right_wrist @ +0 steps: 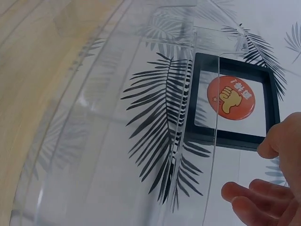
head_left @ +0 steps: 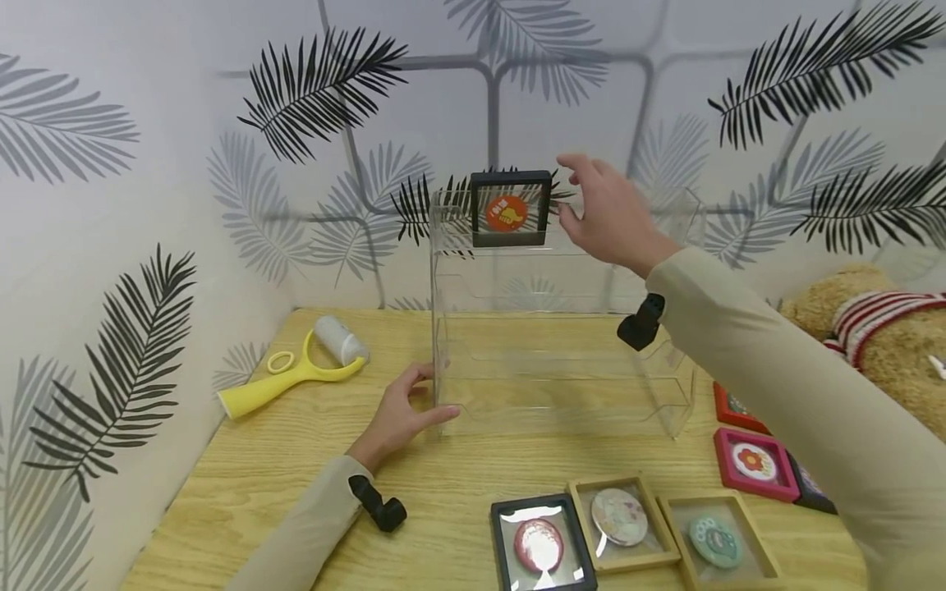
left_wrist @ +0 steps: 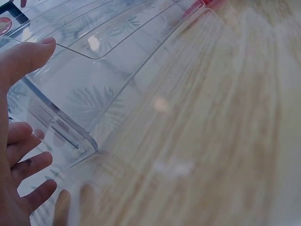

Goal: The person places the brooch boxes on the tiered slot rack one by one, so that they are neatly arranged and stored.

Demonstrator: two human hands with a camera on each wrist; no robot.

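Note:
A clear tiered rack [head_left: 562,394] stands on the wooden table. On its top tier, toward the left, is a black square frame [head_left: 510,240] with a round orange-red badge [right_wrist: 231,98] showing a yellow thumbs-up. My right hand [head_left: 609,213] is just right of this frame, fingers spread apart; in the right wrist view the thumb [right_wrist: 270,143] overlaps the frame's edge, and contact is unclear. My left hand [head_left: 399,414] is at the rack's lower left side, thumb across the front and the other fingers loosely bent beside the side panel [left_wrist: 61,117].
In front of the rack lie another black frame [head_left: 500,538] and two wood-coloured frames [head_left: 584,492], each with a badge. At right are a pink frame [head_left: 724,472], a red frame [head_left: 727,410] and a teddy bear [head_left: 902,369]. A yellow forked tool [head_left: 273,390] and grey cylinder [head_left: 340,339] lie left.

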